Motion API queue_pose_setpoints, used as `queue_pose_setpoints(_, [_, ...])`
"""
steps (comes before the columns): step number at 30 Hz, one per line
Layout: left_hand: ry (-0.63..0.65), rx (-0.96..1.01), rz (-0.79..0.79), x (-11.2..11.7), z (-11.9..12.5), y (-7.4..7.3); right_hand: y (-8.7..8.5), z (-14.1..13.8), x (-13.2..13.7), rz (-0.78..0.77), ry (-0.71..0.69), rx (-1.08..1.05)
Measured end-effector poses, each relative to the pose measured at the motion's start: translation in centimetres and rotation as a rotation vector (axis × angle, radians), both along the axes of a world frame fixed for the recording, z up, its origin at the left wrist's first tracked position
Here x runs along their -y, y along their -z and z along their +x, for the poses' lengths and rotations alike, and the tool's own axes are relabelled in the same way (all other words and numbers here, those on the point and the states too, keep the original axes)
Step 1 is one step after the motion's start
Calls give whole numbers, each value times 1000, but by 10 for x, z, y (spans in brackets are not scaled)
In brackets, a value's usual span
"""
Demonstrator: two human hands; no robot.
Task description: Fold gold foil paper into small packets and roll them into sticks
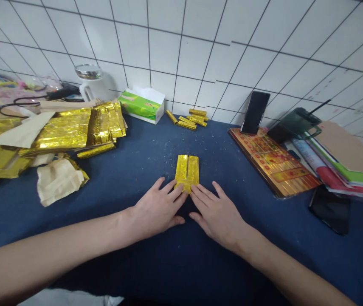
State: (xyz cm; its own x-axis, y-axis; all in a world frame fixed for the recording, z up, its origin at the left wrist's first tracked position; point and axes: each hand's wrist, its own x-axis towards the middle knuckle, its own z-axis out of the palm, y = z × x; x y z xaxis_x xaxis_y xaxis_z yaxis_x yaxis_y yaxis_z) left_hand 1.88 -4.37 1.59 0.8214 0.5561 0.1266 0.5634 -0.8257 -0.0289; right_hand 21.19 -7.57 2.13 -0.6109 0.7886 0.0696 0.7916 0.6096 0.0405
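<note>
Left hand (156,210) and right hand (216,216) open, flat, fingertips on near end of folded gold foil packet (187,172), which sits lower center of frame on blue bench (139,170).

A smartphone (255,112) is standing upright behind a printed board (272,163); a tissue box (142,106) is sitting by the tiled wall (181,51).

A folded packet of gold foil paper (187,171) lies flat on the table, well in front of the tissue box (141,106) and off to its right. It is a narrow, shiny, crinkled rectangle, its long sides running away from the person, with a dark lengthwise seam down the middle. The fingertips of the left hand (157,208) and right hand (216,216) touch its near end.
</note>
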Motion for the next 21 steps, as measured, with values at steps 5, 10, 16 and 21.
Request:
queue_pose_setpoints(5, [3, -43, 29, 4, -1, -1, -2, 1, 1, -11, 7, -11])
queue_pose_setpoints(10, [18, -59, 47, 4, -3, -1, -3, 2, 1, -22, 22, -31])
queue_pose_setpoints(16, [19, -70, 7, 0, -5, -2, -3, 5, 0, -36, 9, -81])
queue_pose_setpoints(21, [23, -61, -9, 0, -7, -3, -1, 7, -1, -34, 31, -139])
